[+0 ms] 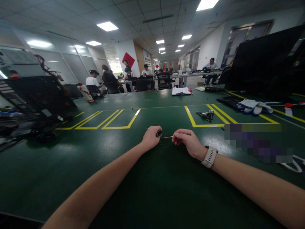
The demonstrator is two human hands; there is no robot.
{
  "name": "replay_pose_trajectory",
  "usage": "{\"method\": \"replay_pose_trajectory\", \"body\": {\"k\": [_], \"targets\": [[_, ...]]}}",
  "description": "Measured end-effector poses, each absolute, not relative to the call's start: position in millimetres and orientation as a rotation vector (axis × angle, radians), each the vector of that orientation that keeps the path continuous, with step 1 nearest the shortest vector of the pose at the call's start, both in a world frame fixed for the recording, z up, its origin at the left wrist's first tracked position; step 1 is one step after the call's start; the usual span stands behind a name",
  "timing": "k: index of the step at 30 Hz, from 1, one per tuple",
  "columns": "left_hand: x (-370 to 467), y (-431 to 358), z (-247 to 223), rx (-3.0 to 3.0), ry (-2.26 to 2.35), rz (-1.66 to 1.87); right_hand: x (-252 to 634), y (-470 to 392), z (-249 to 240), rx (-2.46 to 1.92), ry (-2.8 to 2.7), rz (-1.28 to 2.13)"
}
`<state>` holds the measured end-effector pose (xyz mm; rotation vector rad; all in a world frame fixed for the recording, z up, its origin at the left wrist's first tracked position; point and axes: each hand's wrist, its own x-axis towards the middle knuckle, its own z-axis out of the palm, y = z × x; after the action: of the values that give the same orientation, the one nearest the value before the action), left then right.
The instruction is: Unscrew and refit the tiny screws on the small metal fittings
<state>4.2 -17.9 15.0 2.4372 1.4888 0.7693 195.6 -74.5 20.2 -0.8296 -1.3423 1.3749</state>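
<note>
My left hand [150, 137] is wrapped round a dark cylindrical metal part [159, 133], whose round open end faces right. My right hand [183, 138] pinches a thin metal rod [168, 137] that points left toward that part, with a gap between them. How the rod ends inside the fingers is hidden. Just below the cylinder, a few tiny pieces [161, 143] lie on the green table mat [157, 184], too small to name. A watch with a pale strap [210, 156] is on my right wrist.
Metal parts [206, 114] lie inside a yellow taped box at right. Beyond are a clipboard with paper [181, 91], gloves [254, 106] and a large black monitor [264, 60]. Dark equipment [38, 98] stands at left. Several people sit in the background.
</note>
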Motion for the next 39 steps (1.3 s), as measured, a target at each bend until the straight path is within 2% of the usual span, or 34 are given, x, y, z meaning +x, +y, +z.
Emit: {"method": "replay_pose_trajectory", "body": {"k": [8, 14, 27, 33, 39], "targets": [[5, -18, 17, 2.361, 1.499, 0.853, 194, -75, 20, -0.865, -1.346, 1.315], [1, -18, 23, 2.265, 1.467, 0.852, 195, -68, 13, -0.985, -1.26, 1.082], [-19, -27, 66, 2.134, 1.115, 0.339, 194, -67, 18, -1.124, -1.531, 1.089], [-22, -30, 69, 2.369, 1.093, 0.107, 187, -70, 21, -1.143, -1.584, 1.148], [-12, -42, 74, 2.495, 1.111, 0.041, 180, -73, 18, -1.066, -1.569, 1.253]]}}
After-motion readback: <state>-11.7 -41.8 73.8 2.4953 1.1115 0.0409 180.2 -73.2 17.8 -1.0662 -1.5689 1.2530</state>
